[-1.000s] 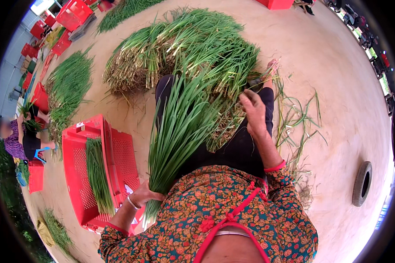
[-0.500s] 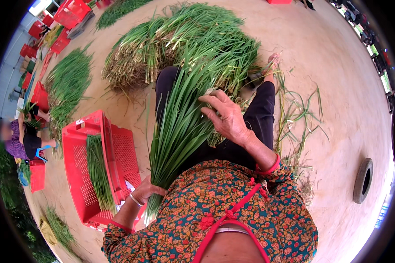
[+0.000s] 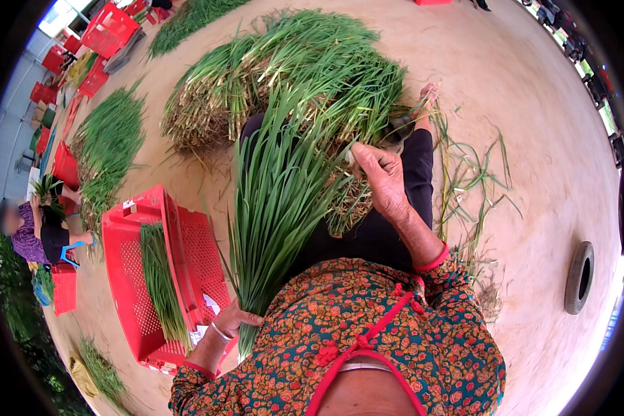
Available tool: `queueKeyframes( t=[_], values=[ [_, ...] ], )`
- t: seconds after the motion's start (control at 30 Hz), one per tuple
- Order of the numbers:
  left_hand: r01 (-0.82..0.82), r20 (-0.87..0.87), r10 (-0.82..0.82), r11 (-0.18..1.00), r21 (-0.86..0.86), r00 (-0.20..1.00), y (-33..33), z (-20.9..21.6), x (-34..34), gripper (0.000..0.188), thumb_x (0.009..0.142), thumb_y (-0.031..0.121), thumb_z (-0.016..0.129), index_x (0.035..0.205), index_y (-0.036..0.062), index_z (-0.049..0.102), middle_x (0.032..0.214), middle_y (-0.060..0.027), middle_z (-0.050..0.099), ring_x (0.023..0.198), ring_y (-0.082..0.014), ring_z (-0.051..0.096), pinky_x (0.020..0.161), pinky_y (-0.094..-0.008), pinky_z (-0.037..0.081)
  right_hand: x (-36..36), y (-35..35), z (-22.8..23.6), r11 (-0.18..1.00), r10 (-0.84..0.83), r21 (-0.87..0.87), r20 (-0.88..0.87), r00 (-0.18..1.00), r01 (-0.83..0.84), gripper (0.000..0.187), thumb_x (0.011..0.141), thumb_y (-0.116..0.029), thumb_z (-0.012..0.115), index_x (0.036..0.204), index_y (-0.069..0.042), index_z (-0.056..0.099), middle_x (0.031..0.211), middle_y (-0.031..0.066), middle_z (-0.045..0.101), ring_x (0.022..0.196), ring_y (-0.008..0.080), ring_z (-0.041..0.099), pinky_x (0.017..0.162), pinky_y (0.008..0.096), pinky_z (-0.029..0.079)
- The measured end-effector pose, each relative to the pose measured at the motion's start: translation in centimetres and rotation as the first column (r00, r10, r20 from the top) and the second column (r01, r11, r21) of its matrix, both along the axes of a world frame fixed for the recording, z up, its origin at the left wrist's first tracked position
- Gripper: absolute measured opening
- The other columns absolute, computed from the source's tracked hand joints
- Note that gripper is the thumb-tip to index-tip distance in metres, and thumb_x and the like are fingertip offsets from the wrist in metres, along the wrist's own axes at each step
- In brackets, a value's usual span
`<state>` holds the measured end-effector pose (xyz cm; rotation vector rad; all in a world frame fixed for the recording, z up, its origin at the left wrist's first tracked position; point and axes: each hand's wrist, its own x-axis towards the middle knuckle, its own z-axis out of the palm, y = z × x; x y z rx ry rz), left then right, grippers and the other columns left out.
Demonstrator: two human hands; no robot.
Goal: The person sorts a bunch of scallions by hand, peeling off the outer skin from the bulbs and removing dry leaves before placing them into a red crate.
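My left hand [image 3: 236, 319], with a pale bracelet on its wrist, is wrapped round the lower stems of a large bunch of garlic chives [image 3: 269, 215]. The long flat green leaves fan out over my left thigh, tips pointing away from me. My right hand [image 3: 387, 182] is raised above my right thigh, thumb and fingers pinched together. Something small and pale shows at its fingertips, too unclear to name. Just left of that hand, brownish, rooty stalks [image 3: 347, 206] lie between my knees. Beyond my knees spreads a big heap of unsorted chives [image 3: 215, 93] with roots and dry ends.
A red plastic crate [image 3: 128, 277] holding chives stands at my left. More chive heaps [image 3: 111, 139] lie farther left, where a person in purple [image 3: 28, 229] sits among red crates. Loose leaves [image 3: 475, 187] litter the floor at right, near a tyre [image 3: 577, 277].
My right hand has moved right, off the leaves, and its spread fingers have closed into a pinch. The bunch in my left hand has swung slightly left and fans wider.
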<state>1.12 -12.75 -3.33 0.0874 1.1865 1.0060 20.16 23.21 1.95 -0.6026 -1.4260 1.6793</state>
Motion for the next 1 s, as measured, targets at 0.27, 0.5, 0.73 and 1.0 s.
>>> queueKeyframes(
  t=[0.27,0.5,0.73,1.0],
  values=[
    [-0.051,0.171,0.055,0.998,-0.027,0.984,0.8,-0.2,0.1,0.065,0.064,-0.018,0.067,0.124,-0.0022,0.047,0.113,-0.0171,0.060,0.098,-0.0271,0.063,0.082,-0.0351,0.055,-0.6,-0.2,1.2,0.992,0.017,-0.122,0.086,0.996,-0.007,0.023,0.084,-0.014,0.066,0.099,0.002,0.061,0.074,0.0031,0.060,0.051,0.0060,0.054,0.042,0.0186,0.040],
    [-0.035,0.135,0.039,0.999,-0.031,0.990,-0.8,-2.5,-0.5,0.063,0.063,-0.016,0.069,0.122,-0.0007,0.051,0.113,-0.0141,0.060,0.097,-0.0246,0.063,0.085,-0.0335,0.052,-4.4,-0.8,-1.2,0.868,0.331,-0.394,0.006,0.943,-0.302,0.020,0.088,-0.017,0.059,0.098,0.000,0.057,0.070,0.0027,0.061,0.047,0.0057,0.051,0.037,0.0188,0.039],
    [-0.043,0.267,0.038,0.999,0.013,0.963,-0.6,-2.9,-0.1,0.067,0.061,-0.007,0.073,0.124,-0.0017,0.050,0.113,-0.0137,0.061,0.100,-0.0255,0.061,0.092,-0.0370,0.047,-1.4,1.1,-2.6,0.524,-0.415,0.845,0.366,0.833,-0.110,0.012,0.083,-0.016,0.061,0.085,-0.006,0.053,0.064,0.0112,0.058,0.062,0.0327,0.060,0.052,0.0426,0.047],
    [-0.028,0.277,0.017,0.999,0.035,0.961,0.5,-2.2,-0.2,0.067,0.061,-0.004,0.074,0.123,-0.0028,0.050,0.114,-0.0145,0.061,0.102,-0.0261,0.060,0.093,-0.0392,0.046,-3.9,1.1,3.5,0.983,0.049,0.176,0.046,0.998,-0.057,0.016,0.086,-0.015,0.064,0.085,0.000,0.061,0.068,0.0032,0.056,0.053,0.0089,0.051,0.047,0.0265,0.040]
  ],
)
